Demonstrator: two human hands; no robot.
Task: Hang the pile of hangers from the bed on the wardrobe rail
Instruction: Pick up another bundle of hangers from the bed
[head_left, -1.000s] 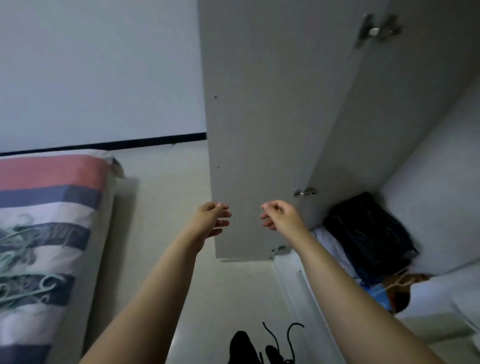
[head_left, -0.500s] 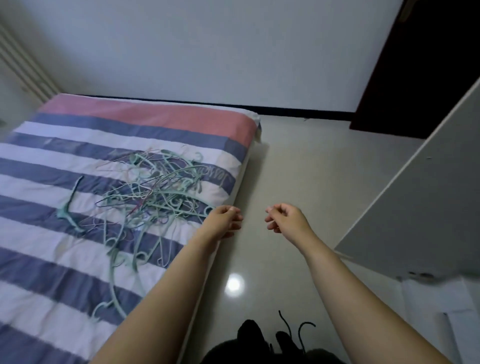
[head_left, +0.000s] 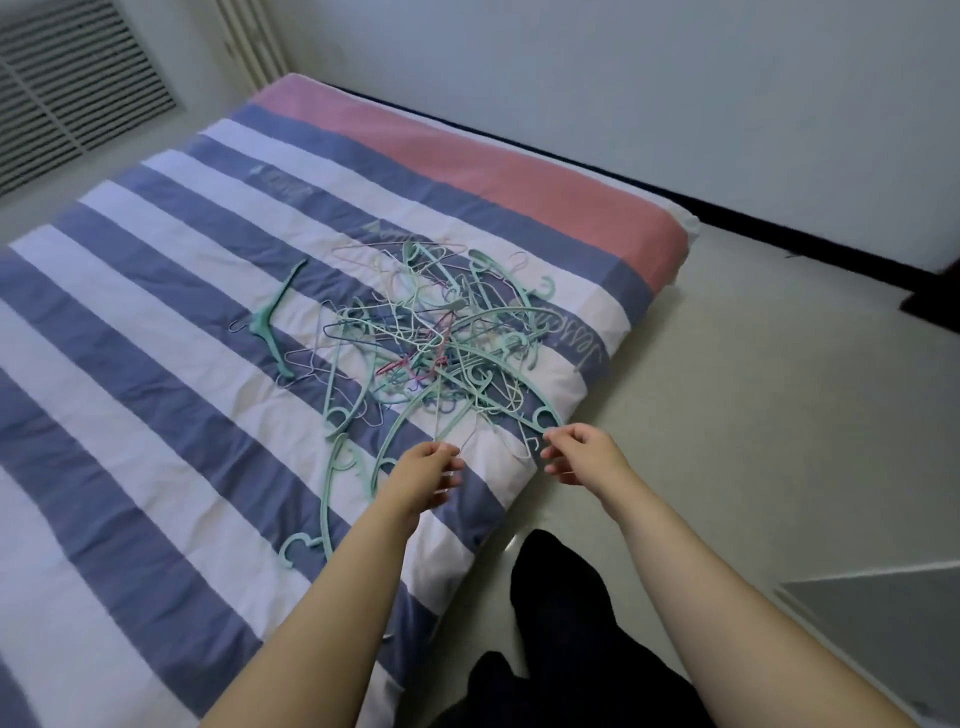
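Tangled pile of mint-green plastic and thin wire hangers (head_left: 441, 343) lies on the blue, white and pink striped bed (head_left: 156, 364), near its right edge. Left hand (head_left: 423, 475) and right hand (head_left: 584, 452) reach at the pile's near side, fingers loosely curled; whether either grasps a hanger cannot be told.

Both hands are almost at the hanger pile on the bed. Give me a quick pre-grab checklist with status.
1. Pile of hangers within reach, at the near edge of the bed: ok.
2. Left hand free of any hanger: cannot tell, fingers curled at a wire.
3. Right hand free: cannot tell, fingertips at a hanger end.
4. Hangers separable: not ok, tangled.
5. Stray green hanger counted: ok, lying apart to the left.
6. Wardrobe rail in sight: not ok.
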